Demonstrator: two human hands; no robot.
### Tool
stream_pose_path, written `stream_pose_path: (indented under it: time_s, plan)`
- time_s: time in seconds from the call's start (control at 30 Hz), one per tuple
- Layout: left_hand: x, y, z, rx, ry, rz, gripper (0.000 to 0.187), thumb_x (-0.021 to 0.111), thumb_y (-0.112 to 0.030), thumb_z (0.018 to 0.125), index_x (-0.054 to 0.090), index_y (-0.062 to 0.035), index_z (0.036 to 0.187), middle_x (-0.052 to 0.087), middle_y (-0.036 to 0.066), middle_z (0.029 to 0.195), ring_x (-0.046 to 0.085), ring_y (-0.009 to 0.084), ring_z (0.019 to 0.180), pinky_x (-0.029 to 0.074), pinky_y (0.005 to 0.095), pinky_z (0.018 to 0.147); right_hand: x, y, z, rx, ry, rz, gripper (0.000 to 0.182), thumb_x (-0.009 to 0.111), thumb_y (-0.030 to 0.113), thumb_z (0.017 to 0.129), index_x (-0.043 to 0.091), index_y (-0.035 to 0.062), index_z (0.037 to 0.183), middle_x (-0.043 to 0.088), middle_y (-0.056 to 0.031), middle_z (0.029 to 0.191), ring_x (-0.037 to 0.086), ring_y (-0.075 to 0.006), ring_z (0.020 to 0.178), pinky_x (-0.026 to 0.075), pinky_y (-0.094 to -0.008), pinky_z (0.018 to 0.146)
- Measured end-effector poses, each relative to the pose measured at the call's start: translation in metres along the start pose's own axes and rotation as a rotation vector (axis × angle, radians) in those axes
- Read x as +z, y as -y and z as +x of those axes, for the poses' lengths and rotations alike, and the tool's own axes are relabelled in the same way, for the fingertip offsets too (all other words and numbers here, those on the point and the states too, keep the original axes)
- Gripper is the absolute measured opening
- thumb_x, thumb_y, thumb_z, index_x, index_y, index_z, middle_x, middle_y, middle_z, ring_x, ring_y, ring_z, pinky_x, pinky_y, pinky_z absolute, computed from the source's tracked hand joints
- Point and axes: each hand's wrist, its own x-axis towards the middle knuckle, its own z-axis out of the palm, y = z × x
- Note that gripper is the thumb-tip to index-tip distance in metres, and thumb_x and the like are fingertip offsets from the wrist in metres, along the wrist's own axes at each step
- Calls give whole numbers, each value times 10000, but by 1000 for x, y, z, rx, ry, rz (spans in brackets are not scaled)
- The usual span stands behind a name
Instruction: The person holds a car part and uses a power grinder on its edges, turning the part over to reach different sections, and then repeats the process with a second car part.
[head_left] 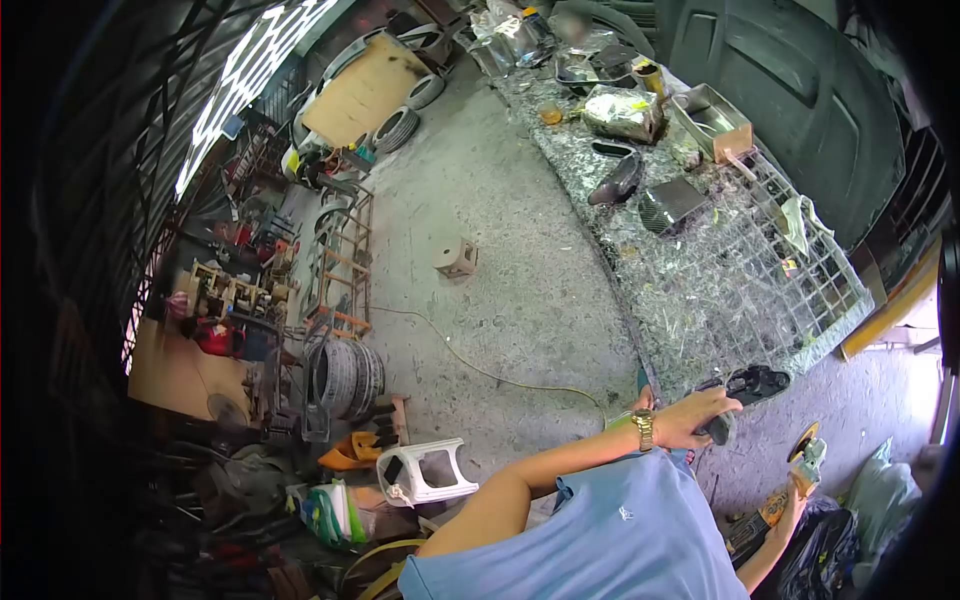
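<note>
My left hand (692,418), with a gold watch on the wrist, is closed around a black moulded part (755,385) near the lower corner of the worktable. To its right, my right hand (793,498) grips an orange and black power tool (773,508) by its front end. A pale green covering (812,462) shows at the fingers, and a yellow disc (803,438) sticks out beyond it. The disc and the black part are apart. My fingers hide some of the tool and of the part.
The stained worktable (690,300) carries a dark patterned piece (670,206), a foil-wrapped block (622,113) and a metal tray (708,118). A cable (480,372) crosses the floor. A white stool (428,473) lies left of me, bags (885,495) at right.
</note>
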Motion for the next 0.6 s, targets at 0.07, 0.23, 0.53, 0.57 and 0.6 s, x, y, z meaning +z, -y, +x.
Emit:
stream_pose_path:
  time_s: [0.07,0.23,0.53,0.57,0.6]
  plan:
    - [10,5,1,35,9,11,624,715,-140,695,462,-107,1264,482,108,1086,513,332,1044,405,426,907,-2,-1,7,-1,-5,-10,261,619,53,860,609,45,1121,575,-16,743,579,-126,582,479,-270,519]
    - [37,35,-7,156,-112,-24,617,785,-150,674,491,-90,1214,529,126,1119,537,350,1092,448,437,911,-10,-3,15,4,18,-20,262,614,58,866,608,46,1128,576,-17,747,581,-128,584,480,-272,518]
    - [12,17,11,253,138,-58,369,808,-140,720,555,-62,977,606,113,893,614,330,836,493,408,717,30,22,-53,-19,-40,-53,352,758,151,758,679,52,1087,665,-7,957,603,-88,818,493,-281,745]
    - [11,16,11,292,167,12,346,804,-142,734,537,-65,940,585,104,833,598,317,761,481,403,667,34,27,-56,-31,-55,-98,408,774,151,750,661,54,1130,674,-12,976,611,-94,860,500,-293,790]
    - [8,16,14,326,189,84,330,801,-143,747,519,-67,902,565,95,773,582,304,687,469,398,617,40,30,-58,-75,-95,-149,433,780,157,749,649,53,1148,674,-9,976,611,-97,874,499,-295,810]
